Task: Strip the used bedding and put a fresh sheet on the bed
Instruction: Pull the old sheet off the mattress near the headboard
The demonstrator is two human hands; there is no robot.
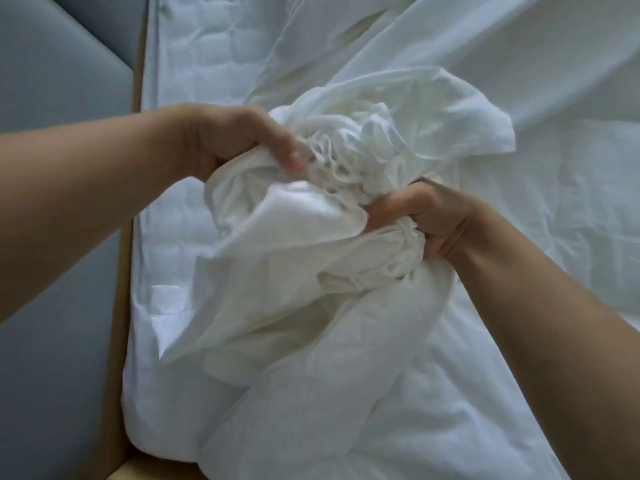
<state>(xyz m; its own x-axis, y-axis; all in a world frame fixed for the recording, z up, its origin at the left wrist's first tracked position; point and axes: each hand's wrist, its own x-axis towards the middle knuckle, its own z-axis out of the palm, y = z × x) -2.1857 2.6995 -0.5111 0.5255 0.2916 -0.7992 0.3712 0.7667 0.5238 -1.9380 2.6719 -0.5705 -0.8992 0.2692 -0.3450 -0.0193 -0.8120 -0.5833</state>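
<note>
1. The white sheet [311, 237] is bunched into a crumpled wad above the mattress [180, 81], its gathered, ruffled hem showing at the middle of the wad.
2. The left hand [235, 143] grips the wad's upper left side, fingers curled into the cloth and thumb lying along the fold.
3. The right hand [426, 220] clenches the ruffled hem at the wad's lower right side, fingers wrapped tight round a twist of fabric.
4. The wad sits between the two hands, touching both; the rest of the sheet trails off it across the mattress, up to the far side and down toward the near edge.
5. Left of the wad the quilted mattress lies bare.
6. Beyond the mattress's left edge stands a grey padded headboard [62, 81], with a tan strip of bed frame [123, 289] between the two.
</note>
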